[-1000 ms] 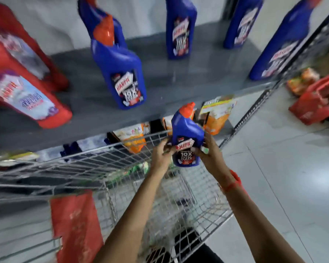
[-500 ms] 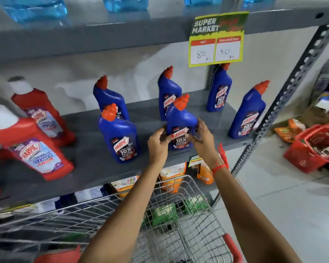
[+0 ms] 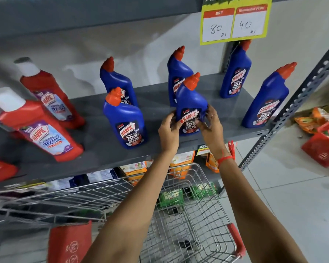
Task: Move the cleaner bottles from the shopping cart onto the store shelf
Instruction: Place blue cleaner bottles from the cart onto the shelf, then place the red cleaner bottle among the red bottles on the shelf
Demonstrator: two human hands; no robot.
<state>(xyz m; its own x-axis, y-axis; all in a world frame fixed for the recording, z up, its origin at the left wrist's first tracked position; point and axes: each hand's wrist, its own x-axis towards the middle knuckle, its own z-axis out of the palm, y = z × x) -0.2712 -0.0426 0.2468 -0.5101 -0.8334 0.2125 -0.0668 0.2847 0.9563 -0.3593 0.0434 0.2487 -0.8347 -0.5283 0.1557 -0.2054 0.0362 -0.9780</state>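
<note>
Left hand (image 3: 169,130) and right hand (image 3: 210,126) clasp blue bottle (image 3: 190,107) upright on shelf (image 3: 160,111)

Glossy blue plastic bottle (image 3: 191,103); matt grey metal shelf (image 3: 156,111); shiny wire cart (image 3: 198,215); paper price sign (image 3: 234,21).

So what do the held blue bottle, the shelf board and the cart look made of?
Blue bottle: likely glossy moulded plastic, soft highlights, printed label. Shelf board: apparently grey-painted metal, smooth with a dull sheen. Cart: bare metal wire mesh, shiny.
</note>
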